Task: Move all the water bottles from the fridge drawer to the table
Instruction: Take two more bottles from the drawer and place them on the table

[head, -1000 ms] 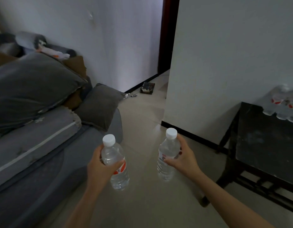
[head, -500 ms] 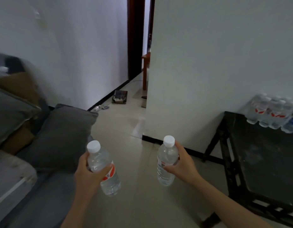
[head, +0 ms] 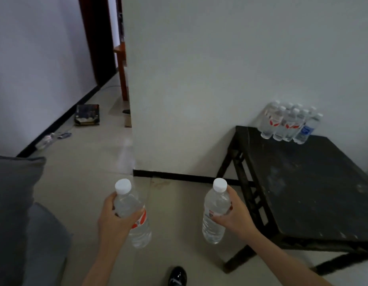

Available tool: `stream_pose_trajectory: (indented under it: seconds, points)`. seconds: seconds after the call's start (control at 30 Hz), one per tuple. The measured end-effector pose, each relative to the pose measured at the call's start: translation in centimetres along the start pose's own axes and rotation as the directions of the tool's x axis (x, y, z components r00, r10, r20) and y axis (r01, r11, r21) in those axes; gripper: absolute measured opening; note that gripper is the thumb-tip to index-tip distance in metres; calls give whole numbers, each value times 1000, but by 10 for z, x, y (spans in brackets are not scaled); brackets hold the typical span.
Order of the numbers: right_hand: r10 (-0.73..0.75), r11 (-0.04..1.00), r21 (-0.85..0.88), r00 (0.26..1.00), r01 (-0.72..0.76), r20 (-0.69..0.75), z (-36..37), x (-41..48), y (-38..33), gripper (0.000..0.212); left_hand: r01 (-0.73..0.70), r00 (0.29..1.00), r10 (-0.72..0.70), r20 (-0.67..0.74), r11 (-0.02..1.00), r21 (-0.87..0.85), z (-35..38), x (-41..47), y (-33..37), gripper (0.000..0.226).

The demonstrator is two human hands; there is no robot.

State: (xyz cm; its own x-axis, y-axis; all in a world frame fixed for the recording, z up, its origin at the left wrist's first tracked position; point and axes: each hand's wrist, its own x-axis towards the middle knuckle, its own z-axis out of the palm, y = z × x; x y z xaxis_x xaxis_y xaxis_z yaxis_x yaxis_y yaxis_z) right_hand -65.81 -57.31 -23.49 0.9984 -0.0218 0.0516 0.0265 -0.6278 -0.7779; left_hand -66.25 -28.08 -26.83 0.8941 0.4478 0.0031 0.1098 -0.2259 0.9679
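A bottle in each hand, both held above the floor just beside the dark table.

Nearest, a black shoe tip (head: pixel 178 275) shows at the bottom edge and a grey cushion (head: pixel 13 203) fills the left. Above them the left hand (head: pixel 113 220) wraps its fingers and thumb round the left bottle (head: pixel 140 236) at its red label. The right hand (head: pixel 235 217) grips the right bottle (head: pixel 215 221) round its middle. Both bottles are white-capped and tilted a little, in the air over the pale tiles, not on any surface. To the right stands the table (head: pixel 302 193), its near part bare. On its far corner, against the white wall, a group of bottles (head: pixel 286 125) stands upright and close together – most with red labels, one with blue. Farther off on the left, a dark box (head: pixel 88 114) lies on the floor by the skirting.
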Motion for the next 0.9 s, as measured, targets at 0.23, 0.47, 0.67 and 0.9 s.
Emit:
stream_pose_trajectory:
  seconds: [0.23,0.47,0.67,0.9]
  points:
    - [17,999,30,996,-15,-91,-36,101,41,80,-101,994,104,46,994,-47,98,85,50,75]
    - [85,995,74,981,-73,-174,-81,181,82,80,-169,978,176,115,983,-68,197,145,90,74]
    - [209,976,123,934,-180,-291,-121,203,126,82,-150,924,164,347,986,-67,296,167,98,71]
    - [344,939,156,818,-307,-461,-171,234,187,88,-127,788,139,599,990,-62,426,196,117,70]
